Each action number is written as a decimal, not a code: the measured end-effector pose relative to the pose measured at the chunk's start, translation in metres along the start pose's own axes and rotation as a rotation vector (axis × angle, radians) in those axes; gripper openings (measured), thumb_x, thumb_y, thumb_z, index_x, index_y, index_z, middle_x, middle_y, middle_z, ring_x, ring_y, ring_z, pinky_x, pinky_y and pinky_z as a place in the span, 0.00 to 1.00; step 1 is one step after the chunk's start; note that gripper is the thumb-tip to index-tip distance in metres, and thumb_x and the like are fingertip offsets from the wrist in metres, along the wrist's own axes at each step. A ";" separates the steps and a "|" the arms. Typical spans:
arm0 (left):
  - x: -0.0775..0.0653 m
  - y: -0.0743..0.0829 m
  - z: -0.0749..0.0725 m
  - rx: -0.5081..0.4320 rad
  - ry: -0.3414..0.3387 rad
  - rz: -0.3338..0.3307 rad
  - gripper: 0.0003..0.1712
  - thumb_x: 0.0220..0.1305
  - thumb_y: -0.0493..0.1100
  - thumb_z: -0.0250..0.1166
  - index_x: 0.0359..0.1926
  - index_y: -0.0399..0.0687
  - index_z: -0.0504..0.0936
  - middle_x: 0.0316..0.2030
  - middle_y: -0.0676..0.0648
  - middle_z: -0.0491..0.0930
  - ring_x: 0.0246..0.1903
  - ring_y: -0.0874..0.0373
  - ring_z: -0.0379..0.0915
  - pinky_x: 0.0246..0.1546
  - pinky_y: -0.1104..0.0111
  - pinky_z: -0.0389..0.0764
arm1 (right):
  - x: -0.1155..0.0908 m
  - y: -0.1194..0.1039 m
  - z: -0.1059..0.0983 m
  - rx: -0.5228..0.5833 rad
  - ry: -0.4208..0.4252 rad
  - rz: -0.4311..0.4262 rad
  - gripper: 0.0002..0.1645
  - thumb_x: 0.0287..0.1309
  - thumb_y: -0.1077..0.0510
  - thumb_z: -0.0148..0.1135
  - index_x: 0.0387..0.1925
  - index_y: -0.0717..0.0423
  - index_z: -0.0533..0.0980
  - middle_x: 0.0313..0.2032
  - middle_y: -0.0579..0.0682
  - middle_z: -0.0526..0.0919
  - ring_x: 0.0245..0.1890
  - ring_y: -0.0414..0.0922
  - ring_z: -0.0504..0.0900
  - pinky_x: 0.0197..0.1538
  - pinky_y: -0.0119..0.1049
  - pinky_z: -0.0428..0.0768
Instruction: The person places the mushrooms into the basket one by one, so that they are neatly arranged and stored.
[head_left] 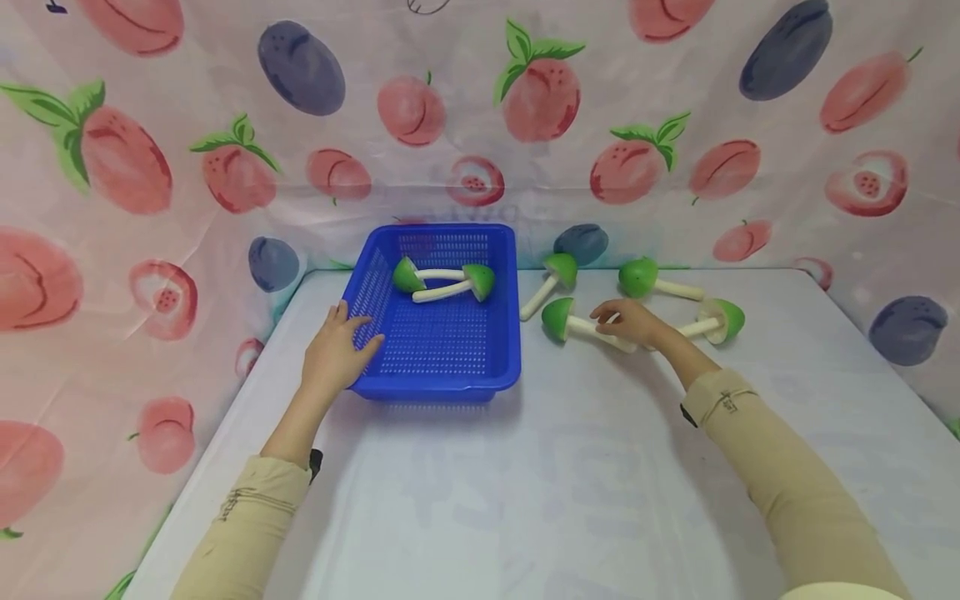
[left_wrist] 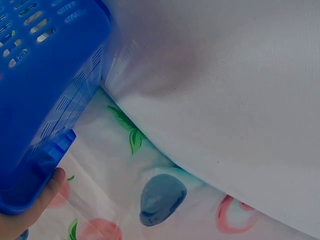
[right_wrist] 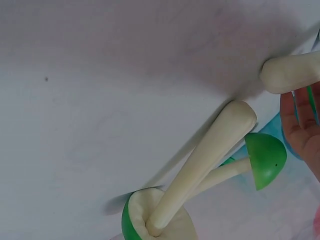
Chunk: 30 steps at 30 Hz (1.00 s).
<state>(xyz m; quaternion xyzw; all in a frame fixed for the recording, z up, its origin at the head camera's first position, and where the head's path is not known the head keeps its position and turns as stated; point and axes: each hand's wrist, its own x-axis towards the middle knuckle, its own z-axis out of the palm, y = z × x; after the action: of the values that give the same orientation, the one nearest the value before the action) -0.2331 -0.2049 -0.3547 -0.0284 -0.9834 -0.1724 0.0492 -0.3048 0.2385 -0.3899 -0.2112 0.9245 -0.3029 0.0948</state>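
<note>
Left hand: The left hand [head_left: 333, 354] is gripping the left rim of the blue basket [head_left: 435, 384]; the left wrist view is showing a finger outside, under this rim, which the head view is hiding.
Right hand: The right hand [head_left: 630, 323] is reaching over the stem of the nearest mushroom [head_left: 557, 320]; the right wrist view is showing fingers behind the stem but not the thumb, so I cannot tell if they are pinching.
Nearest mushroom: It is lying right of the basket, toward the table's [head_left: 562, 500] far edge.
Basket: It is standing near the far left corner, holding two mushrooms [head_left: 478, 282].
Other mushrooms: Three mushrooms [head_left: 637, 277] are lying along the far edge.
In the way: In the head view, the right hand is covering the rightmost mushroom's [head_left: 727, 322] stem end; the right wrist view is revealing it.
</note>
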 end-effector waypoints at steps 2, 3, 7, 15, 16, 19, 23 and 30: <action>0.000 0.000 -0.001 -0.001 0.000 0.000 0.29 0.60 0.55 0.52 0.57 0.42 0.68 0.65 0.32 0.46 0.66 0.39 0.39 0.56 0.42 0.56 | 0.002 0.000 0.000 -0.014 -0.006 -0.009 0.18 0.56 0.63 0.53 0.47 0.71 0.70 0.43 0.66 0.76 0.46 0.58 0.73 0.51 0.50 0.71; 0.001 0.000 -0.001 -0.001 0.000 -0.001 0.29 0.60 0.55 0.52 0.57 0.42 0.68 0.65 0.32 0.46 0.66 0.39 0.39 0.56 0.42 0.56 | 0.002 -0.001 0.000 -0.015 -0.009 -0.006 0.18 0.56 0.63 0.52 0.47 0.71 0.70 0.43 0.66 0.76 0.46 0.58 0.73 0.51 0.50 0.71; 0.001 0.000 -0.002 -0.002 0.001 -0.002 0.29 0.60 0.55 0.52 0.57 0.42 0.68 0.65 0.32 0.46 0.66 0.39 0.39 0.56 0.42 0.56 | 0.003 -0.003 0.000 -0.015 -0.033 0.021 0.19 0.57 0.62 0.51 0.48 0.71 0.70 0.45 0.67 0.75 0.47 0.59 0.72 0.52 0.50 0.70; 0.000 0.000 -0.001 -0.004 -0.004 -0.007 0.30 0.60 0.55 0.52 0.58 0.42 0.68 0.65 0.32 0.46 0.66 0.40 0.39 0.57 0.42 0.55 | 0.005 -0.003 0.004 0.012 -0.060 0.062 0.17 0.57 0.62 0.52 0.45 0.72 0.72 0.42 0.65 0.77 0.43 0.56 0.74 0.48 0.46 0.73; 0.000 0.000 -0.001 -0.003 -0.004 -0.008 0.30 0.59 0.55 0.52 0.58 0.42 0.68 0.65 0.32 0.46 0.66 0.40 0.39 0.57 0.42 0.55 | 0.005 -0.002 0.004 0.017 -0.059 0.065 0.17 0.56 0.62 0.53 0.44 0.71 0.72 0.41 0.65 0.77 0.42 0.55 0.75 0.47 0.45 0.73; 0.000 0.000 -0.001 -0.002 -0.001 -0.009 0.30 0.59 0.55 0.52 0.58 0.43 0.68 0.65 0.32 0.46 0.66 0.39 0.39 0.57 0.42 0.56 | 0.005 -0.002 0.005 0.036 -0.051 0.048 0.16 0.56 0.63 0.54 0.43 0.71 0.72 0.39 0.64 0.78 0.41 0.54 0.75 0.46 0.44 0.74; 0.000 0.000 -0.002 0.002 0.011 0.001 0.29 0.59 0.55 0.52 0.57 0.42 0.69 0.65 0.31 0.47 0.65 0.39 0.40 0.57 0.43 0.56 | 0.006 -0.001 0.006 0.063 -0.039 0.015 0.14 0.55 0.64 0.54 0.41 0.72 0.73 0.38 0.64 0.78 0.42 0.56 0.74 0.49 0.46 0.73; 0.000 0.000 0.000 0.005 0.007 0.002 0.29 0.59 0.55 0.52 0.56 0.42 0.69 0.65 0.32 0.48 0.66 0.39 0.40 0.57 0.43 0.56 | 0.002 0.000 0.006 0.099 -0.038 0.023 0.14 0.53 0.64 0.56 0.41 0.71 0.73 0.39 0.63 0.77 0.44 0.56 0.73 0.49 0.46 0.73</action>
<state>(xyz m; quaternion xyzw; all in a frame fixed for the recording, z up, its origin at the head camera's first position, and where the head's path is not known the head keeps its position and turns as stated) -0.2336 -0.2047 -0.3549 -0.0287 -0.9836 -0.1701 0.0530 -0.3046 0.2345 -0.3950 -0.2013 0.9087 -0.3432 0.1262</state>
